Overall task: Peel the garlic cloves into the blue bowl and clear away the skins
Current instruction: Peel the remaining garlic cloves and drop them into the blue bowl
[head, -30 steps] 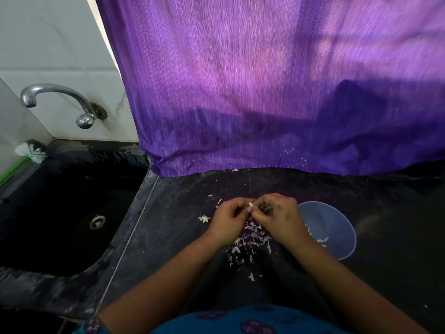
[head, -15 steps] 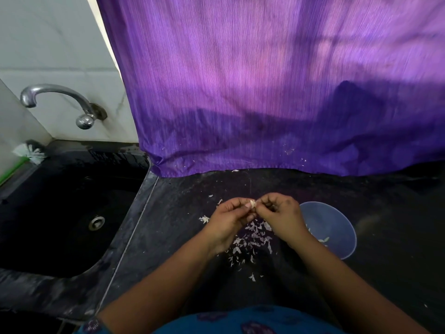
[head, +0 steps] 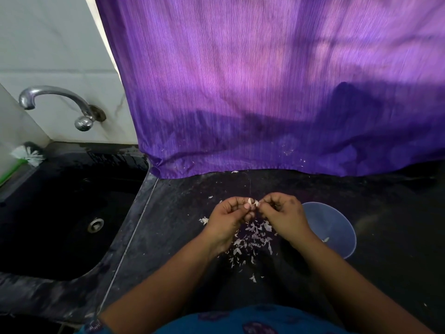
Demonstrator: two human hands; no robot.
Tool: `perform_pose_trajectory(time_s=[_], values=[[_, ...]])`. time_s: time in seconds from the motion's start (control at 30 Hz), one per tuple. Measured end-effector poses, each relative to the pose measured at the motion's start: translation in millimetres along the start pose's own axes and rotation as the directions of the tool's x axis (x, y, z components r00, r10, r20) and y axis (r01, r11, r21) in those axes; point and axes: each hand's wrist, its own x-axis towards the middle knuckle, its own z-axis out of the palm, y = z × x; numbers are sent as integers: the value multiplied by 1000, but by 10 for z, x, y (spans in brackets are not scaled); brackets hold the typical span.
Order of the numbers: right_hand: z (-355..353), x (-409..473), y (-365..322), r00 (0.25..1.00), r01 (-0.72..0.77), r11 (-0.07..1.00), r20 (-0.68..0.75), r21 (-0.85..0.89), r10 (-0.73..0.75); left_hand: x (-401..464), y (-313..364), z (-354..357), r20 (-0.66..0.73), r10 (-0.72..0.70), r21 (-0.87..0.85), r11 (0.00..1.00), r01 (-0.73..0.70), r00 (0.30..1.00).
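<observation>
Both hands meet above the dark tabletop (head: 183,237), pinching one small garlic clove (head: 252,202) between them. The left hand (head: 228,219) grips the clove with thumb and curled fingers, palm turned up. The right hand (head: 283,213) nips the clove's other end with its fingertips (head: 262,206), the rest of the fingers folded in. Directly under the hands lies a scatter of pale, papery skins (head: 250,239) spread across the tabletop, with a few stray flakes off to the left near the left wrist. The blue bowl (head: 337,227) sits just to the right of the right hand, partly hidden by the right forearm; a small pale piece shows inside it near the forearm. A purple cloth (head: 265,92) hangs behind the work area, its hem resting on the tabletop. To the left are a dark sink (head: 60,213), a metal tap (head: 60,102) and a white-bristled brush (head: 27,155).
</observation>
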Motion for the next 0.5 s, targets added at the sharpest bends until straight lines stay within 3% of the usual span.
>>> perform_pose_trajectory(time_s=[0.27,0.5], values=[[-27,5,59,999,24,997,25,-72,-23,19,-5,-49,-24,-23,-74,997,22,999],[0,-24,61,992,115,988,56,-104,-110,11,-43,-67,-8,-10,-36,999,10,1000]])
